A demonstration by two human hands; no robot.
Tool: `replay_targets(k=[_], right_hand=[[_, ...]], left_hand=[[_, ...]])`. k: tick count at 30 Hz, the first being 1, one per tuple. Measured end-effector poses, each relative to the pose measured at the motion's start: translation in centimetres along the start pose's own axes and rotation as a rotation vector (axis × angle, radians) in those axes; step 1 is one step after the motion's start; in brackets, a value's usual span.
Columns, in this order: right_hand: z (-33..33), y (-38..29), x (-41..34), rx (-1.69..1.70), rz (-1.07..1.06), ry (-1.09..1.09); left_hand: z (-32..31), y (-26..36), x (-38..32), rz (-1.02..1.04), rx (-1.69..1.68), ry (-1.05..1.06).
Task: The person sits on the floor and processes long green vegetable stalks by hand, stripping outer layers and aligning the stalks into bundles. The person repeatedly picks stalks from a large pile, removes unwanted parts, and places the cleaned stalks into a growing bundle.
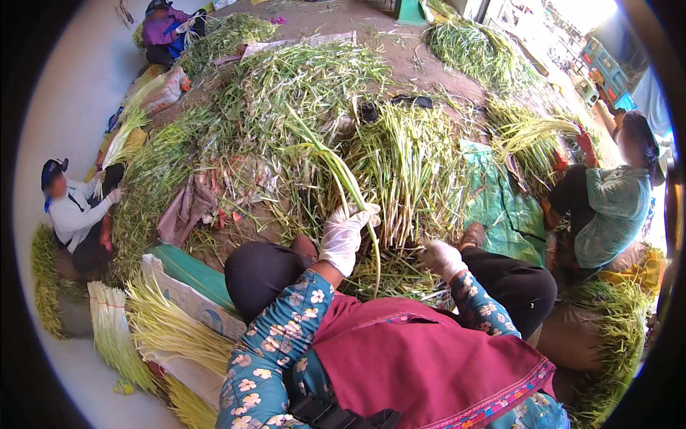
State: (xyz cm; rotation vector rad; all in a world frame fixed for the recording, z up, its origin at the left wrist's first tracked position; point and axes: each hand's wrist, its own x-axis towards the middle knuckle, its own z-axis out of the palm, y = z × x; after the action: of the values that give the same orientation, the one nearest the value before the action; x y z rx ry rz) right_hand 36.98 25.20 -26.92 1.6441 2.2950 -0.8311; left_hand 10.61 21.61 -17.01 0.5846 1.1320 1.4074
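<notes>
My left hand [345,236], in a thin white glove, grips a few green leafy stalks [343,171] that look like garlic shoots. Their leaves point up and away from me, and one pale stem [376,263] hangs below the hand towards my lap. My right hand [442,258], also gloved in white, is low by my other knee, over loose leaf scraps [396,276]. Its fingers are curled, and whether anything is between them is not clear. Just beyond both hands lies a thick bundle of similar stalks [407,171], pale ends towards me.
A large heap of cut leaves [300,80] spreads ahead. Bundled pale stems [115,327] and long yellow-green stems [177,327] lie at my left. Green sheeting [498,198] is on the right. Co-workers sit at the left [80,209], far left [169,32] and right [616,198].
</notes>
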Motion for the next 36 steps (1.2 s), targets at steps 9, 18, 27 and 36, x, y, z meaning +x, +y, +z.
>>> replay_targets(k=[9,18,27,36], right_hand=[[-7.9,-11.4,-1.6,1.394,-0.387,0.060],[-9.1,-10.8,-3.1,1.587,-0.454,0.362],[-14.5,-9.4,-6.1,1.566,-0.505,0.571],[-19.7,-6.3,-10.4,1.718,-0.785,0.784]], left_hand=[[1.2,-3.8,-1.2,-0.073,0.008,-0.191],[-0.6,-3.9,-0.2,-0.311,-0.060,-0.116],[-2.6,-6.3,0.7,-0.187,0.093,-0.144],[-4.2,-5.9,0.3,-0.272,1.765,-0.409]])
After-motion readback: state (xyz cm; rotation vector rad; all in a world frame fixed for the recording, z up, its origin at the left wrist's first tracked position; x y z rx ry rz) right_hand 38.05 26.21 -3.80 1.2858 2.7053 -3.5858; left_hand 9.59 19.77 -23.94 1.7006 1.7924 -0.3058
